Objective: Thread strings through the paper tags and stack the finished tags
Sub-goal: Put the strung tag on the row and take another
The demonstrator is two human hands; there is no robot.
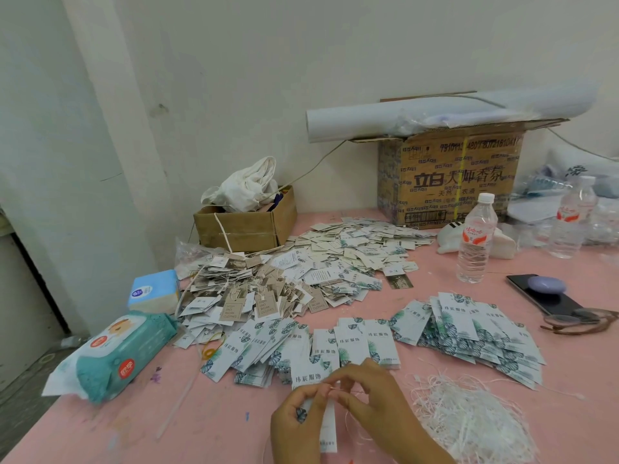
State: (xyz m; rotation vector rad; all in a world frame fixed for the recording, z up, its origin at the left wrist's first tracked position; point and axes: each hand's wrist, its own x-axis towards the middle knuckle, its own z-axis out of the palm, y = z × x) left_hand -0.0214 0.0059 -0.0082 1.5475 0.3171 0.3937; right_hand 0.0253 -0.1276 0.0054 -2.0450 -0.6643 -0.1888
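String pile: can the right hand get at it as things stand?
Probably yes. The string pile lies just beside the right hand, with nothing between. But that hand pinches a string at the tag the left hand holds, so it is busy.

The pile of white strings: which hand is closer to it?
Right. The right hand sits just left of the pile of white strings; the left hand is farther left, gripping the tag.
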